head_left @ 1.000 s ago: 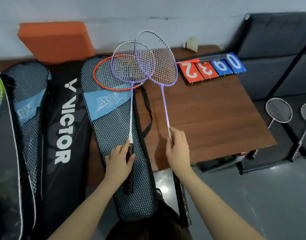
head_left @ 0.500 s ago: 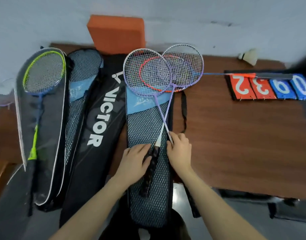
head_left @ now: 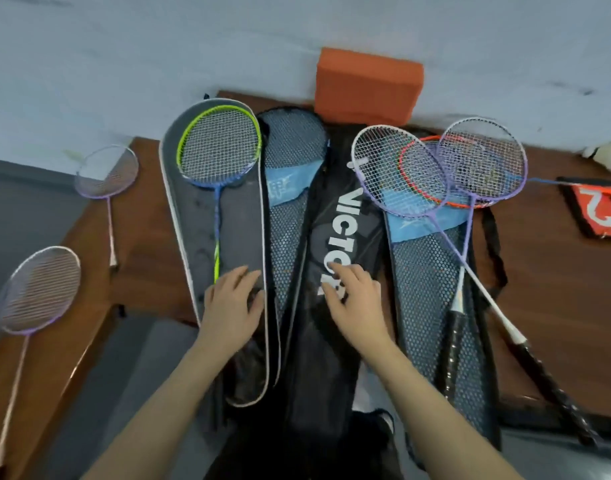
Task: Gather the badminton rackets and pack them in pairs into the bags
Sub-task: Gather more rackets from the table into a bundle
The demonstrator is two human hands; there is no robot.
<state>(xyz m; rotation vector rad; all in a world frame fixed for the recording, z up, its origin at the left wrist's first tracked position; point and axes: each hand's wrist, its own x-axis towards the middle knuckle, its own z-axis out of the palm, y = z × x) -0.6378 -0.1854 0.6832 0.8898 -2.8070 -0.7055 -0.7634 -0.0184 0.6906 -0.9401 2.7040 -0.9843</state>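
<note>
A single wide-angle camera is sitting on the person's head, looking forward and steeply down over the bench point(head_left: 556, 289) toward the wall point(head_left: 158, 46). It is hanging close, with both forearms reaching up from the bottom edge and the left hand point(head_left: 231, 306) and right hand point(head_left: 357, 303) landing near mid-frame. The wide lens is bending the bench edges. No second view is sharing the scene.
</note>
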